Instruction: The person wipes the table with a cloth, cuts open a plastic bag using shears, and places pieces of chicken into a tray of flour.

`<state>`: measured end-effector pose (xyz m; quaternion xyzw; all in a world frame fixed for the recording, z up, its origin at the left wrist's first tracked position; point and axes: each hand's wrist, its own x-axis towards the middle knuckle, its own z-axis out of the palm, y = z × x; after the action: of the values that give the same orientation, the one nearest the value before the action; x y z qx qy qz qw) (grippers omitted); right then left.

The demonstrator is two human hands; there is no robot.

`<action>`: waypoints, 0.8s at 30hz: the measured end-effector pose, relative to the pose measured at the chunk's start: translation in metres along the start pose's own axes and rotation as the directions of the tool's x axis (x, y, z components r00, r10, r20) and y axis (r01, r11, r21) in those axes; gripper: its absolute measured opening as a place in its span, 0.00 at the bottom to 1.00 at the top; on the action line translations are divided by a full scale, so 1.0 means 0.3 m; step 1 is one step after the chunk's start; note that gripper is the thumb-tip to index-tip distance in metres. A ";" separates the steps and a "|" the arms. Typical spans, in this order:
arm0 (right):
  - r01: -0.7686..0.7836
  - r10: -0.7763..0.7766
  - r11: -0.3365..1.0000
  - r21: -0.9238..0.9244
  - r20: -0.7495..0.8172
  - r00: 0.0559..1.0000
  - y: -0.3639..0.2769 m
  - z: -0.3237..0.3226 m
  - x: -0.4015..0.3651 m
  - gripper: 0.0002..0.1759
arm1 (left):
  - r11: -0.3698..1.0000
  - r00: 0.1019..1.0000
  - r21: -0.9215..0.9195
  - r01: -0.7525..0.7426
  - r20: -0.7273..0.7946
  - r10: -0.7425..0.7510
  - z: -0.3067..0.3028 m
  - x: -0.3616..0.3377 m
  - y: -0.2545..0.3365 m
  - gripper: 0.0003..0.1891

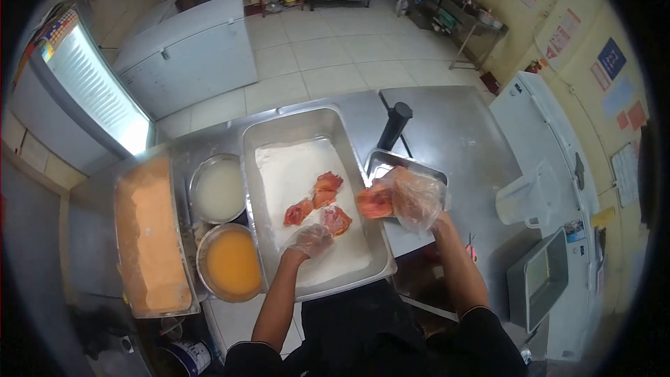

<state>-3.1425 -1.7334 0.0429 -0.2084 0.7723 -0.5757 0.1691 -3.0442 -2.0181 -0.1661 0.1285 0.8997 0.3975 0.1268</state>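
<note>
My left hand [310, 240], in a clear plastic glove, is low over the white flour in a deep metal pan [249, 167]. Its fingers are loosely extended, their tips right at the edge of a raw red meat piece [337, 221]. Two more raw pieces, one upper [326, 190] and one left [299, 213], lie on the flour. At the pan's right rim, my right hand [434, 218] is closed on a clear plastic bag [417, 197], which partly hides the fingers. Raw meat [375, 200] shows at the bag's left end, above a small metal tray [419, 156].
Left of the pan stand a bowl of pale liquid [219, 188], a bowl of orange liquid [232, 263] and a long tray of orange powder [151, 230]. A black upright handle [396, 126] rises behind the small tray. Further right are a clear jug [522, 199] and a grey bin [516, 286].
</note>
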 end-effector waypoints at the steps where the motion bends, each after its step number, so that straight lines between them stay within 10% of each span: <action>1: 0.086 -0.077 0.978 -0.189 0.053 0.996 0.026 -0.002 0.018 0.17 | 0.999 1.000 0.027 0.017 0.011 -0.017 -0.003 -0.005 0.004 0.18; 2: 0.181 -0.153 0.918 -0.354 0.105 0.983 0.054 -0.005 0.036 0.16 | 0.999 1.000 0.027 0.023 0.008 -0.023 -0.011 -0.015 0.006 0.18; 3: -0.087 0.077 0.989 0.120 0.087 0.993 0.038 -0.012 0.034 0.19 | 0.995 0.995 0.096 0.043 0.083 -0.051 -0.011 -0.020 0.005 0.19; 4: -0.335 0.285 0.763 0.553 0.177 0.942 0.029 -0.024 0.030 0.22 | 0.985 0.985 0.164 0.056 0.155 -0.081 -0.012 -0.021 0.010 0.19; 7: -0.194 0.180 0.965 -0.178 -0.089 0.980 0.417 -0.213 0.038 0.20 | 0.957 0.952 0.271 0.103 0.251 -0.174 -0.024 -0.039 0.057 0.18; 11: -0.267 0.304 0.562 -0.783 -0.106 0.947 0.403 -0.283 -0.072 0.17 | 0.950 0.968 0.311 0.021 0.230 -0.096 0.006 -0.047 0.066 0.19; 14: -0.237 0.141 0.565 -0.790 -0.191 0.972 0.455 -0.290 -0.153 0.21 | 0.945 0.945 0.318 0.073 0.281 -0.167 0.010 -0.026 0.093 0.20; 15: -0.021 -0.209 0.548 -0.837 -0.161 0.964 0.660 -0.312 -0.148 0.22 | 0.956 0.939 0.263 0.129 0.278 -0.203 -0.020 -0.043 0.152 0.21; 18: -0.162 0.073 0.890 -0.426 -0.217 0.973 0.633 -0.287 -0.090 0.23 | 0.952 0.925 0.261 0.156 0.300 -0.234 0.014 -0.035 0.165 0.21; 21: -0.005 -0.146 0.847 -0.531 -0.242 0.959 0.735 -0.267 0.010 0.17 | 0.942 0.935 0.310 0.133 0.278 -0.223 0.065 -0.019 0.132 0.19; 23: 0.039 -0.289 0.594 -0.804 -0.168 0.943 0.778 -0.224 0.037 0.14 | 0.936 0.942 0.324 0.135 0.252 -0.223 0.062 -0.026 0.129 0.18; 24: -0.004 -0.096 0.616 -0.788 -0.081 0.992 0.524 -0.220 0.044 0.14 | 0.942 0.939 0.269 0.200 0.222 -0.263 0.041 -0.023 0.167 0.17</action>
<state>-3.2069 -1.6467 -0.0898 -0.2477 0.9491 -0.1948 0.0013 -3.0271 -1.9795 -0.1358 0.0854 0.9266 0.2468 0.2706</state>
